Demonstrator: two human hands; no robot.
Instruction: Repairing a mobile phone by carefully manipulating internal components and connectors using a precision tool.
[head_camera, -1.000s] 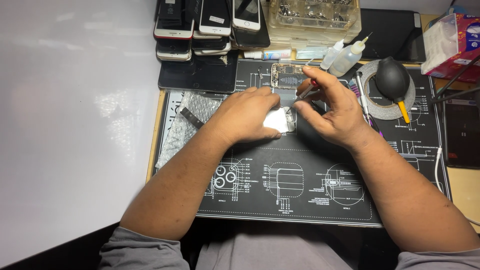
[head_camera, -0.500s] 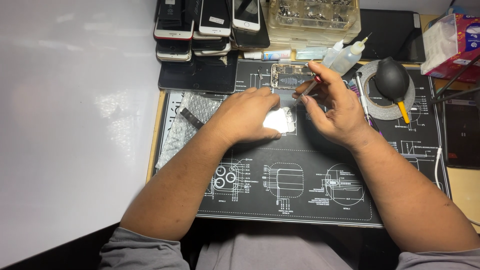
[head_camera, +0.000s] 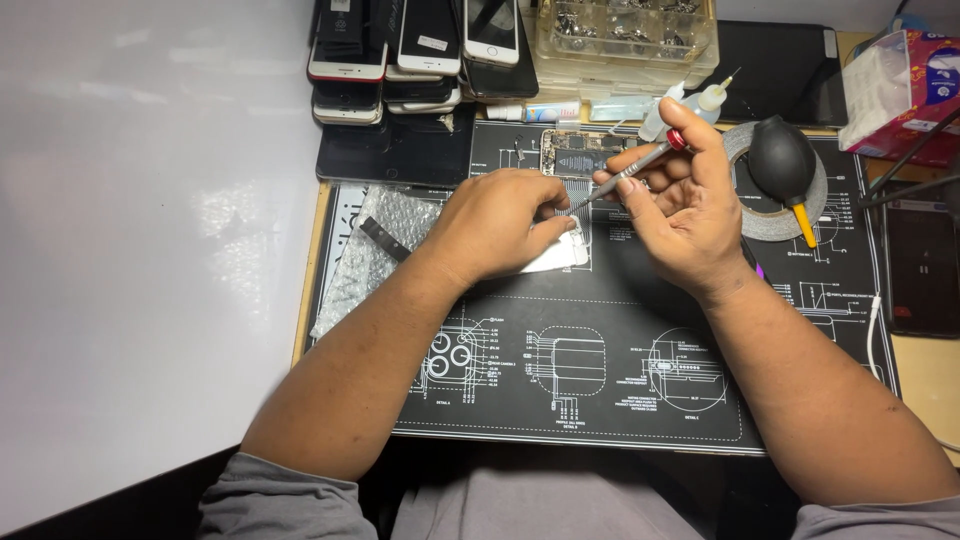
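Note:
My left hand (head_camera: 498, 222) lies palm down on a white phone part (head_camera: 556, 255) on the black repair mat (head_camera: 600, 380), pinning it with the fingers. My right hand (head_camera: 680, 205) holds a slim grey screwdriver (head_camera: 630, 170) with a red ring near its cap. The tool slants down to the left, and its tip meets the white part beside my left fingertips. An opened phone body (head_camera: 580, 155) with bare boards lies just beyond both hands.
Stacked phones (head_camera: 400, 60) and a dark tablet (head_camera: 395, 150) sit at the back left. Bubble wrap (head_camera: 370, 255) lies left of my left hand. A clear parts box (head_camera: 625, 30), squeeze bottles (head_camera: 700, 100), a tape roll (head_camera: 775, 225) with a black air blower (head_camera: 782, 160), and a tissue box (head_camera: 905, 90) stand behind and right.
My right hand has swung the screwdriver from a near-flat hold to a slant, bringing its tip down onto the white part. My left hand has stayed on the part.

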